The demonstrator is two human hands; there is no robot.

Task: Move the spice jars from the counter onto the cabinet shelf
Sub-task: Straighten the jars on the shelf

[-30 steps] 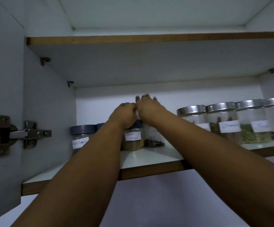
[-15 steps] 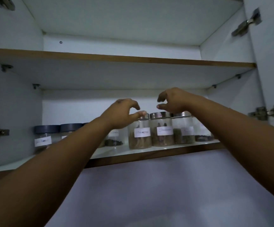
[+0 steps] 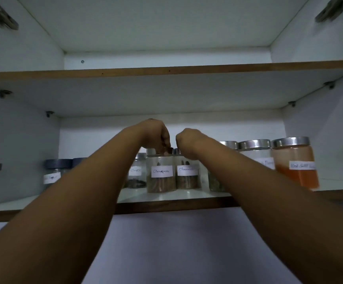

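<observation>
Up high, both my arms reached into the white cabinet with the brown-edged lower shelf (image 3: 166, 207). My left hand (image 3: 153, 135) hung over the clear glass jar with the "Cinnamon" label and steel lid (image 3: 160, 177). Its fingers curled down and the tips touched the lid, so it seemed to hold the jar by its top. My right hand (image 3: 188, 143) was curled over a second clear "Cinnamon" jar (image 3: 188, 177), which stood just beside the first one. I could not tell if it really gripped that lid, because the hand hid it.

Both jars stood upright on the shelf, touching or nearly so. Left of them stood a small clear jar marked "Cloves" (image 3: 136, 176), partly behind my left arm. Further left was a clear jar with a dark blue lid (image 3: 55, 171). On the right stood a clear jar of orange-red powder with a steel lid (image 3: 294, 162), and next to it a clear steel-lidded jar (image 3: 255, 152) half hidden by my right arm. Above all of them was the upper shelf (image 3: 166, 71).
</observation>
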